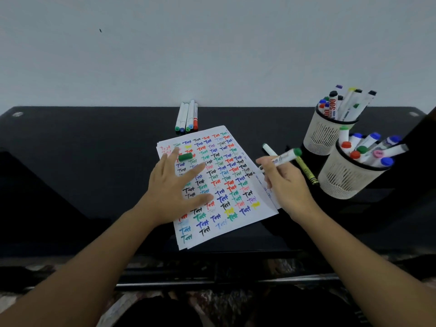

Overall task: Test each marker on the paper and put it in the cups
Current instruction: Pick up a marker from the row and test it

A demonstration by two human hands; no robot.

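Head view of a marker-testing bench. The left hand [175, 190] lay flat on the paper [236, 223], its fingers straight and spread wide, holding nothing. A loose green cap [185, 157] rested on the sheet just beside the left fingertips. The right hand [286, 185] gripped a green marker [284, 158] between thumb and fingers, the barrel slanting up and to the right with its green end uppermost; the writing end sat at the right edge of the paper, and whether it touched the sheet could not be told. The paper, a small stack of white sheets, was covered in rows of the handwritten word "Test" in red, green, blue, black and yellow. Four capped markers [187, 116] lay side by side at the far edge of the black table [70, 149], close to the white wall [212, 43]. Two further pens [306, 171] lay on the table between the right hand and the cups, partly hidden by the held marker. The far mesh cup [325, 135] and the near mesh cup [346, 180], touching or nearly so, each stood upright and held many markers.
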